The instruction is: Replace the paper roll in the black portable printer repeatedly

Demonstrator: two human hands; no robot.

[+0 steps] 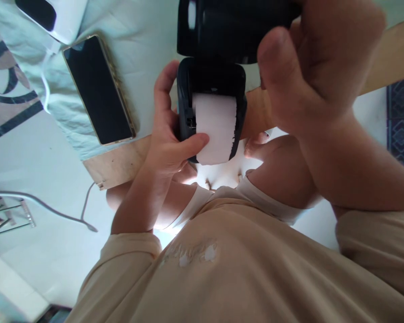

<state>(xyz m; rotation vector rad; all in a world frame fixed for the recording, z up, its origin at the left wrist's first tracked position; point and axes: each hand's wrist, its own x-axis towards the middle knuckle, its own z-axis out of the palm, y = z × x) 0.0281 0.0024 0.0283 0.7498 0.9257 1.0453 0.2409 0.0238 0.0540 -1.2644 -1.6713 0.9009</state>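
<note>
A black receipt printer (239,112) is held above the table's near edge, its paper bay facing me. White receipt paper (217,125) runs out of the bay toward me, with a jagged right edge. My left hand (170,134) wraps around the printer's left side, its thumb lying on the paper. At the top of the view, my right hand (309,72) grips a larger dark part (222,29) by its right end. This part looks like the printer's raised lid, but I cannot tell whether it is joined on. The right fingertips are mostly hidden.
A smartphone (99,89) with a dark screen lies on the pale green cloth (138,40) to the left. Beyond it sits a white device (63,18) with a white cable (45,85). A wooden edge (121,163) borders the cloth. A grey cable (40,202) hangs at the left.
</note>
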